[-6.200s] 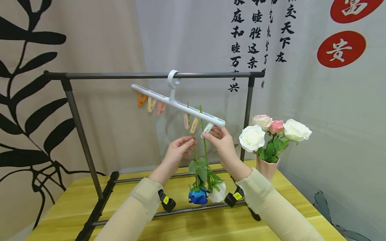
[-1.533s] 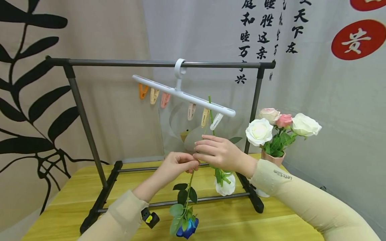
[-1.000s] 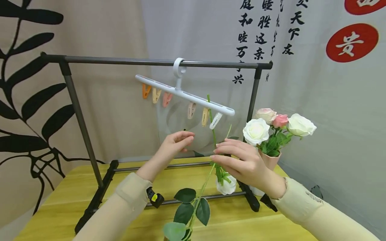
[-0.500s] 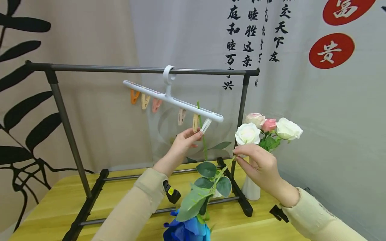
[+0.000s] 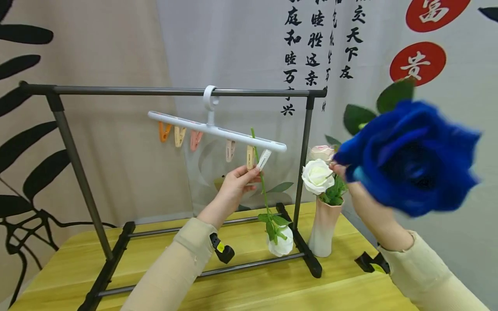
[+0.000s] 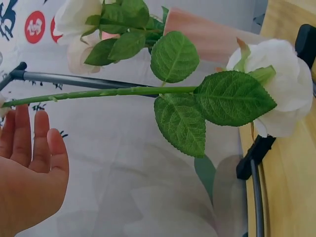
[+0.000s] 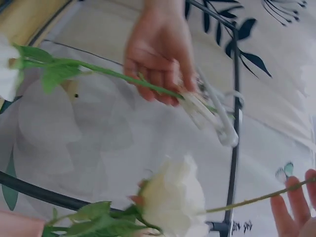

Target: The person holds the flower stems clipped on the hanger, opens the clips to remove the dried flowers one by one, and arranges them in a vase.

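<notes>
My right hand pinches the thin stem of a blue rose. The blue bloom is upright and close to the head camera, covering part of that hand. Its stem end reaches the white rose in the vase. With thumb and fingers, my left hand pinches the lower end of a white clothespin on the white hanger. From this clothespin a second white rose hangs head down, its green stem passing beside my left fingers.
The hanger tilts down to the right on the bar of a dark metal rack. Orange, cream and pink clothespins hang along it, with a yellow one beside the white one. The rack and vase stand on a yellow wooden table.
The blue rose, earlier hanging beside the white one, has come off the hanger into my right hand and swung bloom up near the vase. My left hand has moved to the clothespin.
</notes>
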### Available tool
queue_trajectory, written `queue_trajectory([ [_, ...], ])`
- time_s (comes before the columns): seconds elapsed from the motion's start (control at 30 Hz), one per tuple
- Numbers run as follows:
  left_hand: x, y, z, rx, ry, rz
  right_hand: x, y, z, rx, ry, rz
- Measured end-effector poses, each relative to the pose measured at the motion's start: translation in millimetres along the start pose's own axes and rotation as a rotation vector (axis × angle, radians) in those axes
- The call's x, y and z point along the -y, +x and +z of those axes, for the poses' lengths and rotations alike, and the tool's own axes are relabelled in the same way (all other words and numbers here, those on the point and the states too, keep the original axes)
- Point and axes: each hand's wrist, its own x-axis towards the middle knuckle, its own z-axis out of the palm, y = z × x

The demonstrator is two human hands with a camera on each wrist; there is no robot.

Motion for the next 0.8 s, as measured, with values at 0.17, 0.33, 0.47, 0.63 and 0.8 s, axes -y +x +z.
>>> queue_trajectory([
  [0.17,1.9,-1.0,1.0,0.013,-0.014,0.003,-9.7,0.0,-31.7,-0.137,0.01,0.38],
  [0.33,3.1,-2.3,-0.9,0.001,-0.014,0.012,-20.1,0.4,-50.2,-0.246,0.111,0.468],
  [0.47,2.9,-3.3,-2.3,0.005,-0.004,0.013,-22.1,8.3,-58.4,-0.36,0.197,0.476],
  [0.63,1.7,-4.4,-3.9,0.0,0.003,0.02,-17.6,25.0,-62.2,-0.42,0.237,0.459],
  [0.8,2.4,-4.5,-5.2,-0.01,0.0,0.018,-13.4,29.7,-66.0,-0.437,0.2,0.48],
])
